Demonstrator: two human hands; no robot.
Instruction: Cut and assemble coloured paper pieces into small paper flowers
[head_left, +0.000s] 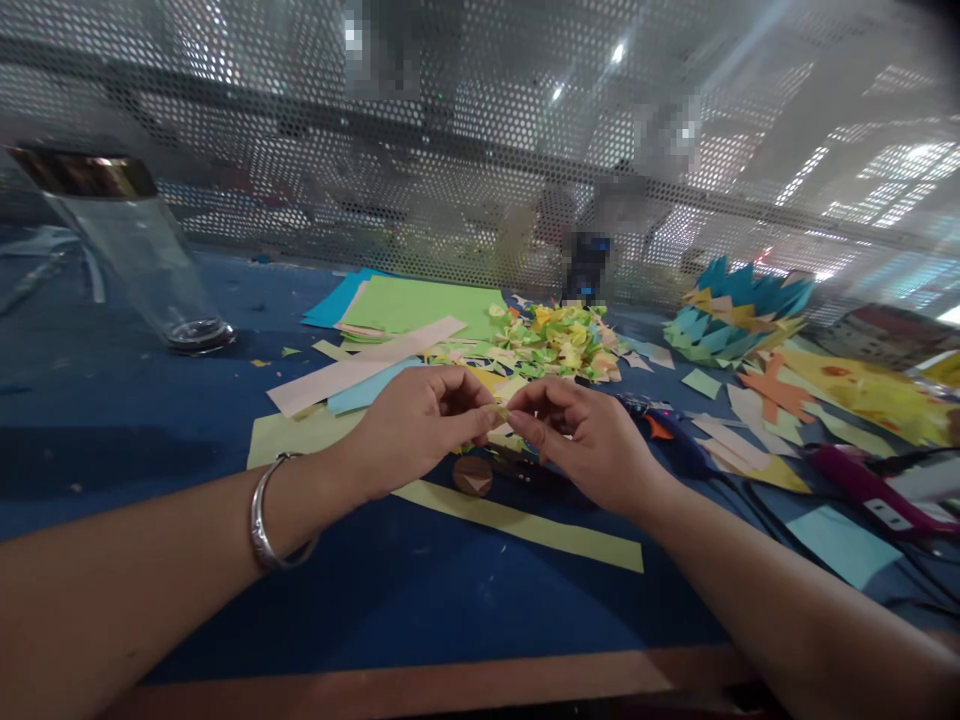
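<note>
My left hand (431, 425) and my right hand (581, 435) meet over the middle of the table, thumbs and fingertips pinched together. Between them is a small yellowish piece of paper (499, 412), gripped from both sides; its exact shape is mostly covered by my fingers. Just below my hands lie a round brown disc (472, 476) and a long pale yellow-green paper strip (525, 525). Behind my fingertips rises a heap of small folded paper pieces (566, 340), mostly green and yellow. A pale pink strip (367, 366) rests left of the heap.
Green paper sheets (427, 305) are stacked at the back. A glass bottle (150, 260) stands at left. At right are a blue-and-green paper piece with pointed edges (739, 310), an orange cutout (776, 390), a magenta power strip (877, 495) and cables. A perforated metal screen (465, 180) stands behind.
</note>
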